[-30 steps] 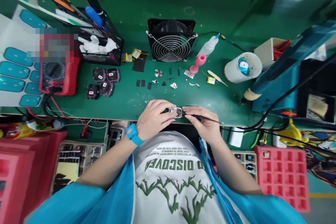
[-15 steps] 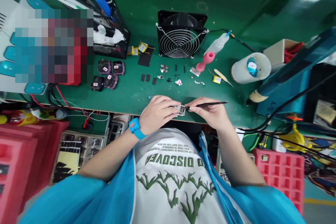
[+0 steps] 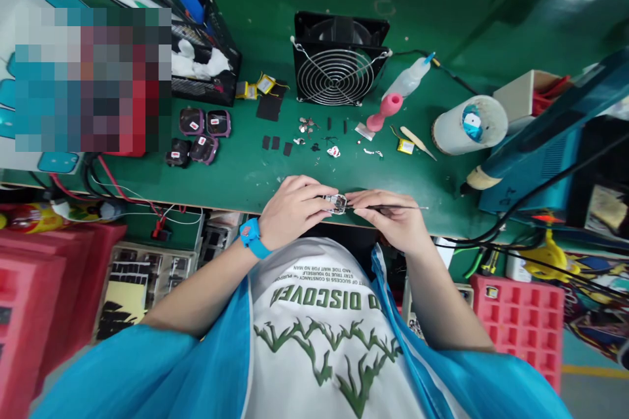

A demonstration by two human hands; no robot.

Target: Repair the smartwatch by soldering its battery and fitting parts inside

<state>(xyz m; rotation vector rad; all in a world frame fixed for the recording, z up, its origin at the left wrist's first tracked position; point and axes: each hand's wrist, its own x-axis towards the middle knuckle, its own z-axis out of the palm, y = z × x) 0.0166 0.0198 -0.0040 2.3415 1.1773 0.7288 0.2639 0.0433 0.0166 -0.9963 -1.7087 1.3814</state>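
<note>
At the near edge of the green bench, my left hand (image 3: 298, 203) is closed on a small silver-framed watch case (image 3: 337, 203) with electronic parts inside. Its fingertips cover the left part of the case. My right hand (image 3: 392, 216) grips a pair of slim black tweezers (image 3: 410, 207), held almost level. The tweezers' inner end is at the right side of the case, partly hidden by the fingers. Whether the tip touches a part inside is too small to tell. Beyond the hands lie a small white-and-red part (image 3: 333, 152) and several tiny metal pieces (image 3: 307, 124).
A black fan (image 3: 339, 72) stands at the back. Several purple-rimmed watch cases (image 3: 204, 148) lie left. To the right are a pink bottle (image 3: 383, 112), a yellow battery (image 3: 405, 146), a pale pry stick (image 3: 417, 143) and a white tub (image 3: 455, 131). Pink trays (image 3: 521, 327) flank me.
My right hand has turned: its fingers now stretch further over the tweezers, and their outer end has dropped slightly. My left hand keeps the watch case in about the same place.
</note>
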